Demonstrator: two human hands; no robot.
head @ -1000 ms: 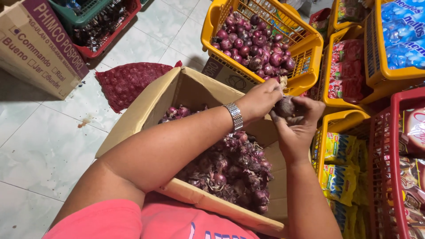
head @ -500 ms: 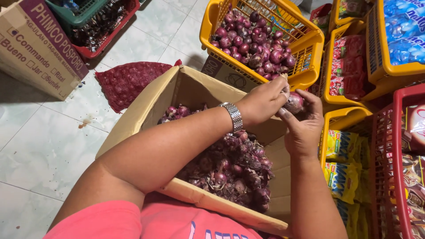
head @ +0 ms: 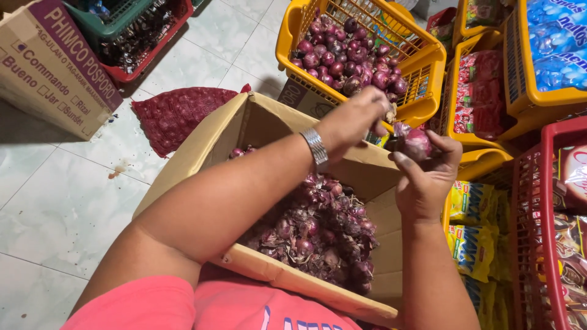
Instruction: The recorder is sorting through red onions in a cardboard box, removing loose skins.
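Tiled floor (head: 67,201), onion box (head: 244,122): right hand (head: 425,177) now lifted higher, fingers gripping an onion (head: 416,142), left hand (head: 358,119) pinching its skin.

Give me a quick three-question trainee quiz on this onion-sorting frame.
1. True or false: the right hand holds an onion.
2. Which container holds the clean onions: A) yellow basket B) cardboard box C) red crate?
3. What lies on the floor left of the cardboard box?

Key: 1 true; 2 A; 3 a red mesh sack.
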